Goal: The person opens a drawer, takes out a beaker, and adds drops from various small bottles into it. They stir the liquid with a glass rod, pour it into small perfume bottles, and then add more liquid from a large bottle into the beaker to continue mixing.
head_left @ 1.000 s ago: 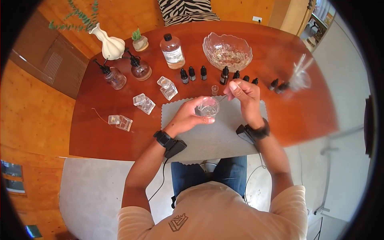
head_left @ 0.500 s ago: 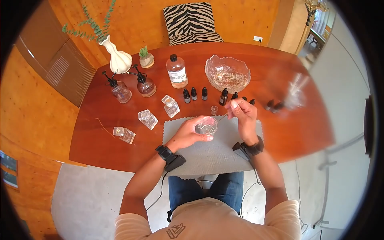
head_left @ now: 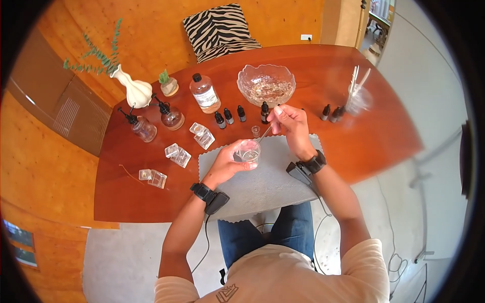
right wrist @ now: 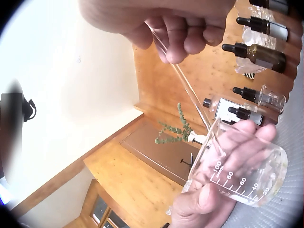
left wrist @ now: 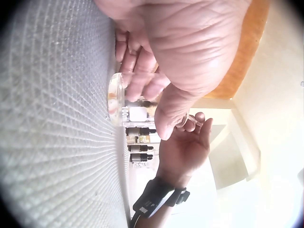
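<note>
Reddish wood table [head_left: 353,146] carries a grey mat [head_left: 273,177], where a small clear glass beaker [head_left: 248,150] with printed graduations sits; its contents cannot be made out. Left hand [head_left: 230,160] curls fingers and thumb round the beaker; right hand [head_left: 289,123] pinches a thin glass rod [head_left: 264,134] slanting down to the rim. Behind stand dark dropper bottles [head_left: 228,116]; a scalloped glass bowl [head_left: 266,84] holds pale dried bits.

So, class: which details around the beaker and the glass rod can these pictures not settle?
- Beaker contents: head view too small; left hand covers it in the left wrist view.
- Rod tip: hidden inside the beaker.
- Dropper bottles: labels too small to read.
- Right hand: cut off by the right wrist view's top edge.
</note>
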Demonstrator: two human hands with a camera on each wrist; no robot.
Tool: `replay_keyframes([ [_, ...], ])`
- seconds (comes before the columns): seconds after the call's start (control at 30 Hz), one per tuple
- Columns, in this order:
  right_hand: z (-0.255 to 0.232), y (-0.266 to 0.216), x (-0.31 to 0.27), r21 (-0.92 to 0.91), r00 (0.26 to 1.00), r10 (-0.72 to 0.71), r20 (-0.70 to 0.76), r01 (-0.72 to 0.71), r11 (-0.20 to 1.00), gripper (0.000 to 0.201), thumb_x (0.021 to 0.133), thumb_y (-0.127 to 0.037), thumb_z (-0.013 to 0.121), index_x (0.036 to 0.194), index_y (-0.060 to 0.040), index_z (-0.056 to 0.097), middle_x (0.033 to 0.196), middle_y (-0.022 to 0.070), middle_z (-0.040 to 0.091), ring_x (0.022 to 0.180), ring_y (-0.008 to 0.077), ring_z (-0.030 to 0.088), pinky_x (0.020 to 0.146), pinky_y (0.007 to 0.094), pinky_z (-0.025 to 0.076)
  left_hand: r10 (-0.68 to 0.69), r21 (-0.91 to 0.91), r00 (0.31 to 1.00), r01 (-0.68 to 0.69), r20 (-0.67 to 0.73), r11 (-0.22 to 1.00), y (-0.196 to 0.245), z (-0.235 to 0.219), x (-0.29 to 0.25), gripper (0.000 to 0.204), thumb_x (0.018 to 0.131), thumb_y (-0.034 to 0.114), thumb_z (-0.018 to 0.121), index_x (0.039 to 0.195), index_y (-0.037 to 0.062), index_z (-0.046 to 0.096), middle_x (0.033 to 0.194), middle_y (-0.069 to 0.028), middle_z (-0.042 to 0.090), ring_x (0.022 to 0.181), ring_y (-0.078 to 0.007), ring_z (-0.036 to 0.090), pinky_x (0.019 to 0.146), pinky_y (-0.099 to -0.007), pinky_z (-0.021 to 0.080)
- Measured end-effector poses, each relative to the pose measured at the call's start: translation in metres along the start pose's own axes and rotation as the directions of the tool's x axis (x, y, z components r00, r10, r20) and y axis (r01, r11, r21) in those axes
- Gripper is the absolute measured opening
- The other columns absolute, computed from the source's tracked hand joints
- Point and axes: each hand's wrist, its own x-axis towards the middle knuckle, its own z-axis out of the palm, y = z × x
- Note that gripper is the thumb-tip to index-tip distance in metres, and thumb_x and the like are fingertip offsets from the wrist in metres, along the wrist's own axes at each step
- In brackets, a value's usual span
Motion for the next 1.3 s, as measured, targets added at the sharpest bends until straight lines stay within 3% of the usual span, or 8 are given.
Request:
replay_keyframes([
  [0.4, -0.010, -0.003, 0.013, 0.039, 0.995, -0.087, 0.057, 0.085, 0.996, 0.037, 0.105, -0.032, 0.059, 0.083, -0.0038, 0.070, 0.064, 0.0003, 0.061, 0.060, 0.0075, 0.055, 0.058, 0.0244, 0.039, -0.001, 0.062, 0.999, -0.001, 0.034, 0.998, -0.005, 0.000, 0.002, 0.064, 0.079, 0.017, 0.085, 0.135, 0.0006, 0.058, 0.131, -0.0115, 0.067, 0.127, -0.0206, 0.058, 0.109, -0.0365, 0.046],
  [0.5, -0.023, -0.001, 0.020, 0.025, 0.993, -0.096, 0.075, 0.095, 0.995, 0.037, 0.107, -0.031, 0.058, 0.089, -0.0018, 0.070, 0.075, 0.0001, 0.065, 0.064, 0.0075, 0.056, 0.059, 0.0240, 0.043, 0.012, 0.049, 1.000, -0.013, 0.016, 0.999, -0.007, 0.003, 0.001, 0.064, 0.079, 0.016, 0.084, 0.136, 0.0006, 0.058, 0.131, -0.0121, 0.067, 0.126, -0.0211, 0.058, 0.109, -0.0368, 0.046],
  [0.7, -0.039, -0.005, 0.026, 0.129, 0.979, -0.179, 0.099, 0.166, 0.978, 0.037, 0.106, -0.032, 0.059, 0.088, -0.0025, 0.071, 0.069, -0.0002, 0.064, 0.060, 0.0063, 0.057, 0.052, 0.0221, 0.039, 0.007, 0.085, 1.000, -0.009, 0.021, 0.996, -0.005, 0.007, 0.001, 0.071, 0.082, 0.018, 0.082, 0.145, 0.0006, 0.054, 0.136, -0.0150, 0.065, 0.130, -0.0238, 0.056, 0.114, -0.0373, 0.042],
  [0.8, -0.039, 0.001, 0.030, 0.150, 0.977, -0.183, 0.113, 0.165, 0.975, 0.035, 0.106, -0.029, 0.060, 0.088, -0.0018, 0.072, 0.076, 0.0024, 0.068, 0.060, 0.0069, 0.057, 0.056, 0.0227, 0.044, -0.008, 0.062, 1.000, 0.007, 0.024, 0.998, -0.005, 0.007, 0.002, 0.076, 0.082, 0.020, 0.082, 0.148, -0.0002, 0.051, 0.138, -0.0173, 0.063, 0.134, -0.0248, 0.053, 0.115, -0.0382, 0.040],
  [0.93, -0.034, 0.011, 0.030, 0.192, 0.975, -0.154, 0.163, 0.121, 0.974, 0.033, 0.107, -0.026, 0.060, 0.090, -0.0004, 0.072, 0.081, 0.0044, 0.070, 0.063, 0.0075, 0.058, 0.059, 0.0237, 0.047, -0.015, 0.027, 1.000, 0.016, -0.014, 1.000, -0.002, 0.010, 0.000, 0.073, 0.078, 0.020, 0.086, 0.139, -0.0057, 0.056, 0.131, -0.0170, 0.067, 0.128, -0.0247, 0.058, 0.115, -0.0399, 0.041],
  [1.07, -0.028, 0.014, 0.027, 0.234, 0.963, -0.133, 0.235, 0.077, 0.969, 0.032, 0.107, -0.024, 0.058, 0.092, -0.0005, 0.072, 0.085, 0.0049, 0.071, 0.064, 0.0082, 0.060, 0.060, 0.0240, 0.047, -0.005, 0.090, 1.000, 0.003, 0.026, 0.996, -0.005, 0.003, 0.002, 0.070, 0.079, 0.018, 0.084, 0.141, -0.0014, 0.056, 0.134, -0.0141, 0.065, 0.130, -0.0237, 0.056, 0.111, -0.0379, 0.044],
  [1.2, -0.025, 0.013, 0.019, 0.210, 0.978, -0.093, 0.186, 0.053, 0.976, 0.031, 0.108, -0.025, 0.057, 0.094, -0.0017, 0.072, 0.086, 0.0051, 0.071, 0.067, 0.0082, 0.062, 0.061, 0.0237, 0.047, -0.024, 0.032, 1.000, 0.024, -0.009, 0.999, -0.003, 0.003, 0.000, 0.069, 0.077, 0.019, 0.087, 0.137, -0.0022, 0.059, 0.130, -0.0126, 0.068, 0.124, -0.0215, 0.059, 0.109, -0.0375, 0.045],
  [1.3, -0.020, 0.018, 0.015, 0.135, 0.983, -0.131, 0.128, 0.114, 0.984, 0.032, 0.107, -0.028, 0.060, 0.093, -0.0020, 0.073, 0.081, 0.0035, 0.070, 0.067, 0.0081, 0.059, 0.063, 0.0246, 0.046, -0.039, 0.045, 0.999, 0.038, 0.023, 0.998, 0.001, 0.002, 0.003, 0.067, 0.075, 0.017, 0.086, 0.134, -0.0007, 0.061, 0.129, -0.0115, 0.068, 0.120, -0.0200, 0.060, 0.105, -0.0344, 0.048],
])
